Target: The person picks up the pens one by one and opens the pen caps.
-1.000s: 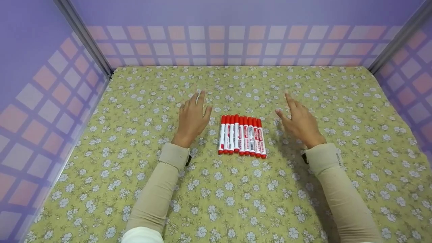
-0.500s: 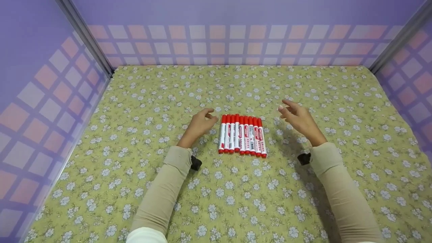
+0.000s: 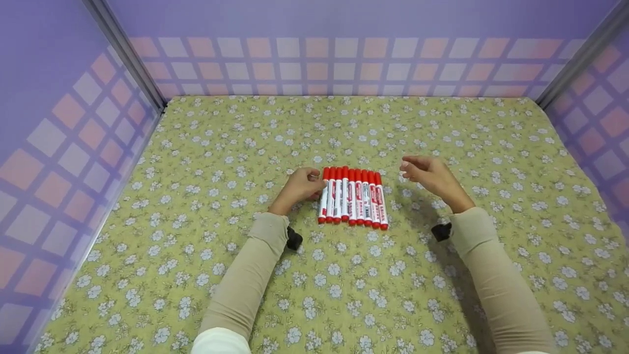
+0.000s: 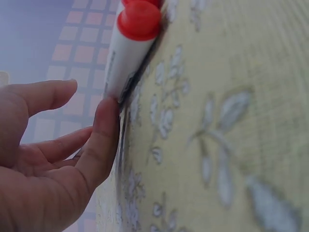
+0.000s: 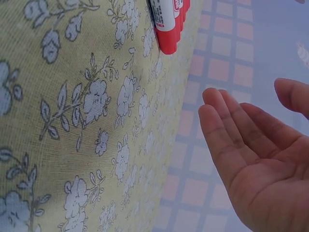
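A row of white whiteboard markers with red caps (image 3: 358,201) lies side by side on the flowered cloth. My left hand (image 3: 299,189) is at the row's left side, by the outermost marker (image 3: 323,202). In the left wrist view, one fingertip (image 4: 105,116) touches that marker near the cloth, while another finger stays apart from it. To the right of the row, my right hand (image 3: 433,179) hovers with loosely bent fingers and holds nothing. The right wrist view shows its palm facing the markers (image 5: 166,24), with a gap between.
A yellow-green flowered cloth (image 3: 314,295) covers the table. Purple panels with pink and white squares (image 3: 344,64) stand at the back and both sides. Grey posts (image 3: 132,59) mark the back corners.
My left hand has come down and rightward to the row's left side, its fingers bending. My right hand has lowered slightly and its fingers have bent. The markers have not visibly moved.
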A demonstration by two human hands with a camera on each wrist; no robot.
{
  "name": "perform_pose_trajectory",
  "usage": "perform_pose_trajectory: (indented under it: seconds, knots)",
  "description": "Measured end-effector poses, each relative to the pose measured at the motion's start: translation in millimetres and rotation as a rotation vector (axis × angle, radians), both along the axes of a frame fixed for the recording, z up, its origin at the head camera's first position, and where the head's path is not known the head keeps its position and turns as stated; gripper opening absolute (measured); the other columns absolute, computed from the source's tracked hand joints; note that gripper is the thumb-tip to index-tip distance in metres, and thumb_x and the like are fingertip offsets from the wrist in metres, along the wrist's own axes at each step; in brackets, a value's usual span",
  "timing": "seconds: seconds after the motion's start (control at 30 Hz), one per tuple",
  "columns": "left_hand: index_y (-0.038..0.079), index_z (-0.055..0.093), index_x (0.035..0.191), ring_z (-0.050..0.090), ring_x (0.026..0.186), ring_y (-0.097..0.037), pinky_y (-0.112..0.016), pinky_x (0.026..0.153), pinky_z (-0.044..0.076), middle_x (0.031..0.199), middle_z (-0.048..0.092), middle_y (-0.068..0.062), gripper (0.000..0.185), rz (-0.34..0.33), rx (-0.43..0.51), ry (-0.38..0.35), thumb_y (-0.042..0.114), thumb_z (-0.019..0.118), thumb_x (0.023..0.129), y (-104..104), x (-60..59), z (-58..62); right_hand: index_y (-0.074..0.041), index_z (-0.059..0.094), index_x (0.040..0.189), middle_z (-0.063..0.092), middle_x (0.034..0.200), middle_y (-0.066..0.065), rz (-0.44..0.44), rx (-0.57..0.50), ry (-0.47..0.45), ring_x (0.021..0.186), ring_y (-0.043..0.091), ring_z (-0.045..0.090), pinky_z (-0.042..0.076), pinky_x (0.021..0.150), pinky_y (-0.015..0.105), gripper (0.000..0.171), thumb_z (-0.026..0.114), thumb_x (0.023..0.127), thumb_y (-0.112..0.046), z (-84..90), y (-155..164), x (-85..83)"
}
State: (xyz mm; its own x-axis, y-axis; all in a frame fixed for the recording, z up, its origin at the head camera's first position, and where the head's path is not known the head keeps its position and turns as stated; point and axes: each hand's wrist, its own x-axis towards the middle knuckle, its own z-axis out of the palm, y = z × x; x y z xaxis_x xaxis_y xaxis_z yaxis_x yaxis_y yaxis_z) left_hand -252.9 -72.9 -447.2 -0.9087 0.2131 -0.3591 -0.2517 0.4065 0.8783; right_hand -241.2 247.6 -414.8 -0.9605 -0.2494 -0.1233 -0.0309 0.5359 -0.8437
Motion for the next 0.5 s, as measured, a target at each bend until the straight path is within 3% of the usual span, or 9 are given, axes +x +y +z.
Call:
perform_pose_trajectory:
  seconds: [0.17,0.5]
  knots:
    - [0.000,0.052,0.132,0.063,0.100,-0.024,-0.030,0.078,0.055,0.121,0.060,-0.015,0.047,0.005,-0.008,0.007,0.016,0.065,0.090,4.0,-2.3,-4.3,-0.001,0.042,0.143,0.054,0.135,0.022,0.010,0.000,-0.016,0.120,0.034,0.057,0.045,0.102,0.043,0.059,0.048,0.100,-0.040,-0.7,-1.3,0.4]
    - [-0.003,0.053,0.129,0.064,0.089,-0.020,-0.027,0.070,0.053,0.111,0.063,-0.016,0.048,0.016,-0.062,0.027,0.009,0.070,0.086,9.2,-5.1,-6.5,0.001,0.043,0.142,0.055,0.134,0.023,0.017,-0.006,-0.048,0.117,0.035,0.057,0.045,0.101,0.046,0.053,0.047,0.101,-0.032,-4.9,-2.4,-3.7]
